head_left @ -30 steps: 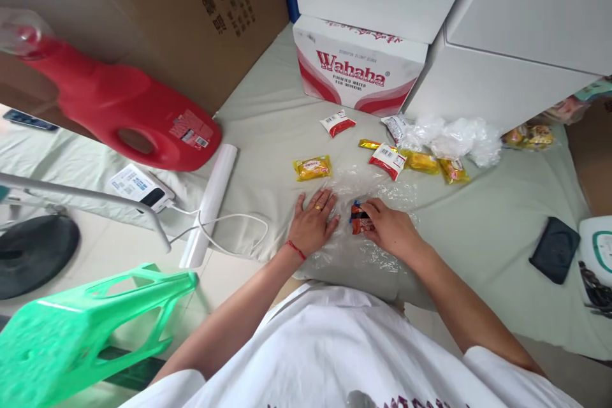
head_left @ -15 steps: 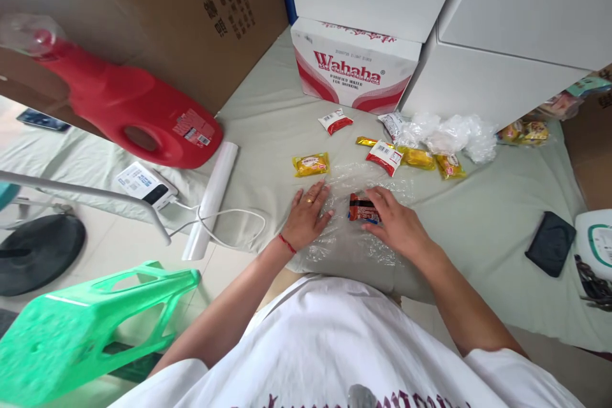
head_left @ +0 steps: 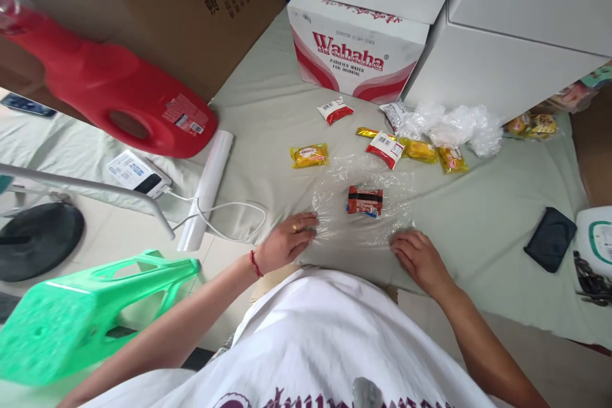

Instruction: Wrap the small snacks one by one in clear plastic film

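Note:
A sheet of clear plastic film lies spread on the green cloth in front of me. On its middle sits a small red-brown snack packet with a dark band and a bit of blue at its lower edge. My left hand, with a ring and a red bracelet, is closed at the film's lower left edge, where creases run from the fingers. At the lower right corner, the fingers of my right hand are together on the film edge. Neither hand touches the packet.
Beyond the film lie a yellow snack packet, red-and-white packets and crumpled clear plastic. A Wahaba carton stands behind. Left are a red jug, a white roll, a cabled power bank and a green stool.
Both hands have left the packet area and moved down and apart to the film's near corners. The red-brown packet now shows fully, lying on the film. The view has shifted slightly.

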Demonstrator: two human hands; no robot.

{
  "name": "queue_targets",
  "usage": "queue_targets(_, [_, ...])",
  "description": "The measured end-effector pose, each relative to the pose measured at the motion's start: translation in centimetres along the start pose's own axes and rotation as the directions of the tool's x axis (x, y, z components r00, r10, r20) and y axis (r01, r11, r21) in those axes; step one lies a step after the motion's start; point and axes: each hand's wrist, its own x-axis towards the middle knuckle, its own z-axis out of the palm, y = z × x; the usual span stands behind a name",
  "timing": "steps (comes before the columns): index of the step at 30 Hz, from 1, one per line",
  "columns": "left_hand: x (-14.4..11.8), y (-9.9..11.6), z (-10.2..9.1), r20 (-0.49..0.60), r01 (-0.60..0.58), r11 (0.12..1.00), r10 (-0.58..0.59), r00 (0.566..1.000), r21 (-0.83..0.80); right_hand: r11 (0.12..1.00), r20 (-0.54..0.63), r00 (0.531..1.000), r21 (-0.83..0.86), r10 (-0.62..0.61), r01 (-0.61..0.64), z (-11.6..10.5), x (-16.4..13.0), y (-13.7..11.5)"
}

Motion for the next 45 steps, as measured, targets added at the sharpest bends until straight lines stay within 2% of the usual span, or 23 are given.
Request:
queue_targets(2, [0.8,-0.4,-1.0,0.005,0.050,0.996,-0.049,0.999,-0.081,0.998,0.035,0.999,0.068,0.000,-0.003,-1.4,1.0,-0.1])
queue_targets(4, [2.1,-0.5,-2.4,0.035,0.156,0.979,-0.153,0.988,-0.128,0.993,0.051,0.999,0.120,0.003,-0.009,-3.2,2.3,-0.2])
queue_targets(6, [3.7,-0.6,-3.7,0.042,0.256,0.954,-0.253,0.967,-0.157,0.992,0.046,0.999,0.127,0.012,-0.018,-5.1,3.8,-0.2])
queue_targets(8, [5.5,-0.8,-4.7,0.003,0.306,0.934,-0.311,0.950,-0.185,0.994,0.041,0.999,0.104,0.025,-0.030,-6.5,5.4,0.2])
queue_targets(11, [8.0,-1.7,-5.0,-0.067,0.358,0.907,-0.380,0.923,-0.221,0.995,0.061,0.996,0.072,0.071,-0.076,-7.6,7.9,1.1])
queue_targets(13, [9.3,-2.6,-4.5,-0.117,0.407,0.895,-0.431,0.895,-0.183,0.991,0.097,0.990,0.066,0.106,-0.113,-7.6,9.2,1.9])
queue_targets(16, [10.4,-3.8,-3.6,-0.242,0.482,0.874,-0.483,0.842,-0.067,0.986,0.149,0.976,0.032,0.159,-0.166,-6.9,10.4,3.5])
queue_targets(18, [10.4,-4.0,-3.3,-0.365,0.522,0.853,-0.487,0.793,-0.004,0.982,0.189,0.964,-0.025,0.186,-0.185,-6.4,10.7,4.4])
queue_targets(20, [10.0,-3.4,-3.4,-0.527,0.548,0.833,-0.436,0.730,0.070,0.980,0.214,0.958,-0.098,0.189,-0.171,-6.3,10.9,5.0])
queue_targets(22, [9.4,-1.8,-3.6,-0.681,0.563,0.812,-0.326,0.656,0.154,0.975,0.175,0.970,-0.173,0.168,-0.138,-6.7,11.5,5.0])
queue_targets(23, [9.2,-0.6,-3.6,-0.717,0.550,0.813,-0.266,0.645,0.192,0.972,0.138,0.979,-0.201,0.147,-0.117,-7.0,12.0,4.8])
queue_targets(24, [9.1,0.6,-3.4,-0.718,0.518,0.824,-0.215,0.662,0.231,0.971,0.103,0.988,-0.221,0.119,-0.094,-7.3,12.8,4.4])
queue_targets(25, [9.1,1.9,-3.1,-0.674,0.454,0.847,-0.166,0.719,0.276,0.970,0.081,0.993,-0.234,0.087,-0.066,-7.5,13.9,3.9])
queue_targets(27, [9.8,4.3,-1.9,-0.443,0.230,0.905,-0.053,0.895,0.358,0.967,0.082,0.996,-0.255,0.035,-0.013,-7.3,16.5,2.6])
queue_targets(28, [10.4,5.1,-1.1,-0.309,0.134,0.918,-0.013,0.951,0.374,0.963,0.101,0.995,-0.270,0.019,0.009,-7.0,18.0,2.0])
queue_targets(29, [11.1,5.7,-0.3,-0.196,0.068,0.920,0.009,0.981,0.386,0.955,0.129,0.991,-0.295,0.016,0.023,-6.5,19.5,1.3])
queue_targets(30, [11.9,6.0,0.5,-0.119,0.048,0.916,0.000,0.993,0.399,0.944,0.161,0.987,-0.329,0.023,0.032,-5.8,20.9,0.7])
queue_targets(32, [13.2,5.8,1.8,-0.049,0.079,0.897,-0.064,0.997,0.436,0.912,0.223,0.973,-0.408,0.060,0.037,-4.5,23.3,-0.2])
queue_targets(35, [13.9,4.8,2.9,-0.032,0.141,0.862,-0.144,0.989,0.487,0.869,0.274,0.953,-0.495,0.132,0.022,-3.3,25.6,-1.0])
queue_targets(37, [13.7,4.4,3.2,-0.027,0.141,0.848,-0.149,0.989,0.510,0.863,0.293,0.945,-0.505,0.142,0.027,-3.4,26.1,-1.2])
queue_targets(40, [13.2,4.4,3.4,-0.016,0.120,0.846,-0.131,0.991,0.520,0.881,0.312,0.948,-0.464,0.058,0.099,-4.5,25.7,-1.4])
queue_targets(43, [13.0,4.7,3.6,-0.012,0.119,0.846,-0.132,0.991,0.520,0.887,0.256,0.959,-0.407,-0.117,0.217,-6.0,24.0,-1.8])
queue_targets(45, [13.0,5.0,3.6,-0.009,0.122,0.841,-0.138,0.990,0.528,0.882,0.222,0.958,-0.394,-0.181,0.257,-6.7,22.5,-2.3])
